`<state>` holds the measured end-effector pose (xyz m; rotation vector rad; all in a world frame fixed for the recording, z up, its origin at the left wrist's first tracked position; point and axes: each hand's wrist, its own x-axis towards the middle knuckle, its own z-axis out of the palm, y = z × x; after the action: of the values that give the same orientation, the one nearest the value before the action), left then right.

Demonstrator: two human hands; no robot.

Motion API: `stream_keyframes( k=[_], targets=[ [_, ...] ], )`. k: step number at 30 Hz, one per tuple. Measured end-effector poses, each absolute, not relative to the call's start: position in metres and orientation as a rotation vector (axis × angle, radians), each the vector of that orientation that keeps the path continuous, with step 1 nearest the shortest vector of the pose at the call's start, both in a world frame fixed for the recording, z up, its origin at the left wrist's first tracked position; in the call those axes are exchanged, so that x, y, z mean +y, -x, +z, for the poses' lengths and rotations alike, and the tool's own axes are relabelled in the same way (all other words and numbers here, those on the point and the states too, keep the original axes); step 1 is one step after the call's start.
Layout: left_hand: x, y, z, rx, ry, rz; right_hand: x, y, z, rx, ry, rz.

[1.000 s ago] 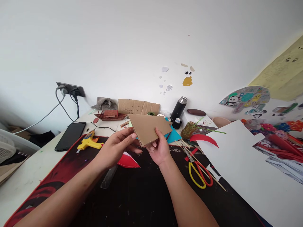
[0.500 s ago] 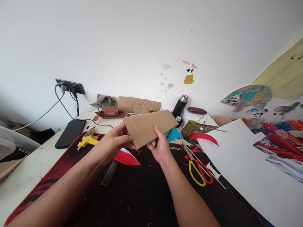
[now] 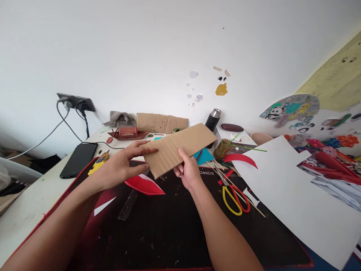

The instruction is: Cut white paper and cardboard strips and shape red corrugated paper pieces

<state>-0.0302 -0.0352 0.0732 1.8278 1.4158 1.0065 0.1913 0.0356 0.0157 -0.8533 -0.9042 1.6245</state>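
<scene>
A flat brown cardboard piece (image 3: 180, 145) is held tilted above the dark mat. My right hand (image 3: 188, 169) pinches its lower edge, thumb on top and fingers beneath. At the left end, my left hand (image 3: 124, 163) has its fingers apart, with fingertips resting on the cardboard's face and the thumb near its lower corner. Below the hands lie a red, boat-shaped paper piece (image 3: 145, 185) and a dark ruler (image 3: 128, 205).
Scissors (image 3: 235, 199) and thin sticks lie right of my right forearm, beside a large white sheet (image 3: 296, 195). A yellow glue gun (image 3: 98, 162) and a phone (image 3: 79, 160) are at left. Behind stand a model boat (image 3: 128, 133), a thermos (image 3: 213, 119) and a jar (image 3: 222, 149).
The left hand has opened from its grip and now spreads over the cardboard's left end. Faint ridges now show on the cardboard. A white paper sliver has come into view by the left forearm.
</scene>
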Motion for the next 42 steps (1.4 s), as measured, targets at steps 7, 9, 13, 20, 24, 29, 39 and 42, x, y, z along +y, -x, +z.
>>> stream_keyframes(
  k=[7,9,13,20,24,29,39,42],
  targets=[
    [-0.035,0.028,0.066,1.568,-2.250,0.814,0.039,-0.197,0.017,-0.965,0.905,1.543],
    [-0.034,0.027,0.063,1.520,-2.324,0.820,0.040,-0.198,0.018,-0.943,0.925,1.546],
    [-0.030,0.021,0.060,1.444,-2.456,0.832,0.044,-0.199,0.016,-0.865,0.956,1.550],
    [-0.025,-0.007,0.055,1.446,-2.581,0.865,0.052,-0.201,0.012,-0.977,0.791,1.425],
    [-0.023,-0.014,0.049,1.499,-2.550,0.766,0.049,-0.206,0.019,-1.111,0.766,1.354],
    [-0.014,-0.010,0.052,1.230,-2.284,0.696,0.037,-0.208,0.029,-1.367,0.775,1.202],
    [0.001,-0.030,0.056,1.150,-1.757,0.961,0.028,-0.209,0.033,-1.516,0.622,1.374],
    [0.000,-0.036,0.056,0.992,-1.520,1.129,0.028,-0.207,0.035,-1.473,0.544,1.492]
  ],
)
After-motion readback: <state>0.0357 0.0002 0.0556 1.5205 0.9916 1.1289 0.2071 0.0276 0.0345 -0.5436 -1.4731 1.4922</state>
